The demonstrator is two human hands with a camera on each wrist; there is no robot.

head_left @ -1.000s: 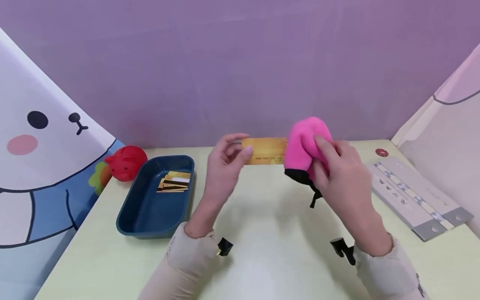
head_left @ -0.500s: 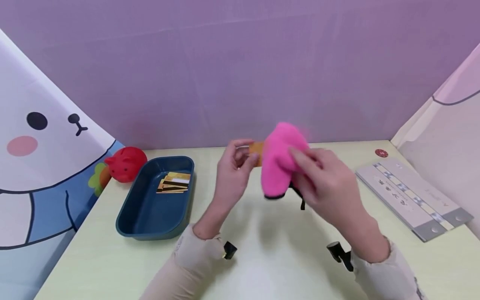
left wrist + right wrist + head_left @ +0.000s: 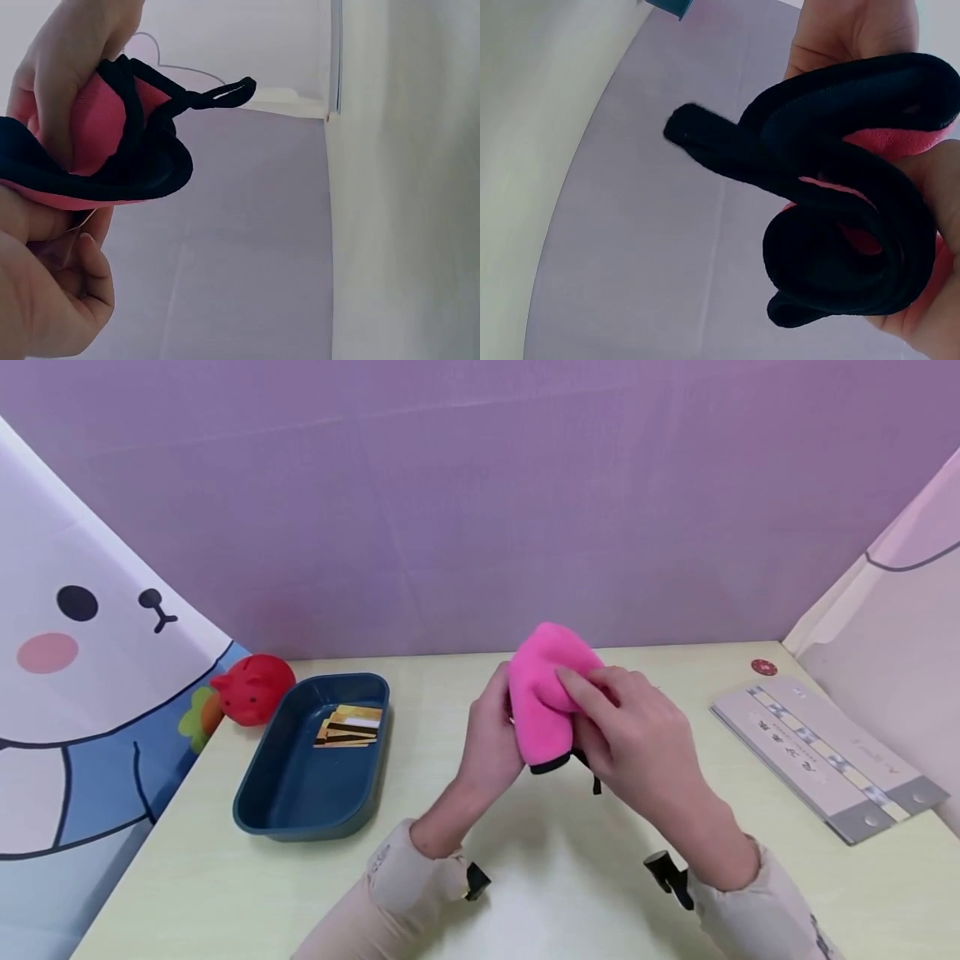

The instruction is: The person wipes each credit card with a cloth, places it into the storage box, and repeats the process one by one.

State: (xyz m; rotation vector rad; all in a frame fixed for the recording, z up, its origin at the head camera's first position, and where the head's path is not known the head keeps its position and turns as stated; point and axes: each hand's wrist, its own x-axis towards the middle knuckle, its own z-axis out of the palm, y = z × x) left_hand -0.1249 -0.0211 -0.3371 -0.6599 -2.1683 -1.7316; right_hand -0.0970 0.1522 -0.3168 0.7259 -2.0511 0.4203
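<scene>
A pink fleece cloth (image 3: 543,702) with black edging and a small black loop is held up over the table in the head view. My right hand (image 3: 645,735) pinches a fold of it between thumb and fingers. Behind its left side is my left hand (image 3: 491,735), mostly covered by the fabric. In the left wrist view, the left hand's curled fingers (image 3: 94,277) hold a thin card, of which only an edge (image 3: 88,219) shows. The right wrist view shows the cloth's black edging (image 3: 840,292) folded in curves between both hands.
At the left, a dark blue tray (image 3: 281,793) holds several gold bank cards (image 3: 348,727). A red piggy bank (image 3: 257,689) stands beside it. On the right lie a grey folder (image 3: 825,756) and a small red disc (image 3: 764,667). A purple backdrop (image 3: 480,510) rises behind the table.
My right hand has brought the pink cloth left and slightly down, over the gold card. My left hand has moved right, and the card is now hidden in the head view.
</scene>
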